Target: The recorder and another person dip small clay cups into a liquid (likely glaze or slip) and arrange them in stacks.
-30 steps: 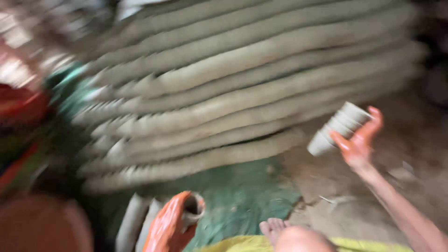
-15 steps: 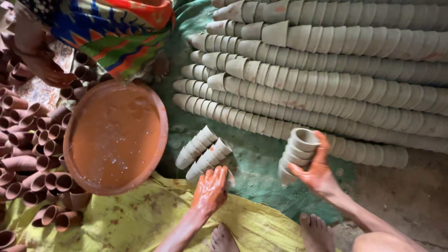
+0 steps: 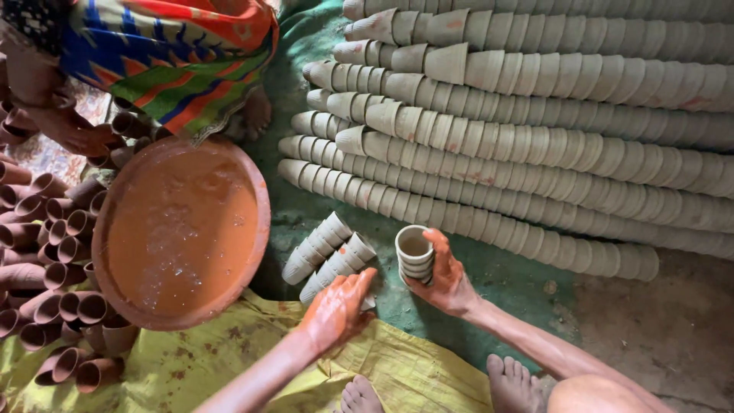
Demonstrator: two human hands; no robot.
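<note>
Lower centre of the frame: the left hand (image 3: pixel 336 310), smeared with orange slip, rests fingers spread on the end of two lying stacks of grey unfired clay cups (image 3: pixel 327 256); it grips nothing. Just right, the right hand (image 3: pixel 447 279) is clamped around a short upright stack of nested cups (image 3: pixel 415 255) standing on green cloth (image 3: pixel 489 271). Yellow sacking (image 3: pixel 229 359) lies beneath. At left, a wide terracotta basin (image 3: pixel 183 229) holds orange liquid, with slip-coated brown cups (image 3: pixel 53 237) beside. Upper right: long rows of tapered grey cups (image 3: pixel 535 115).
</note>
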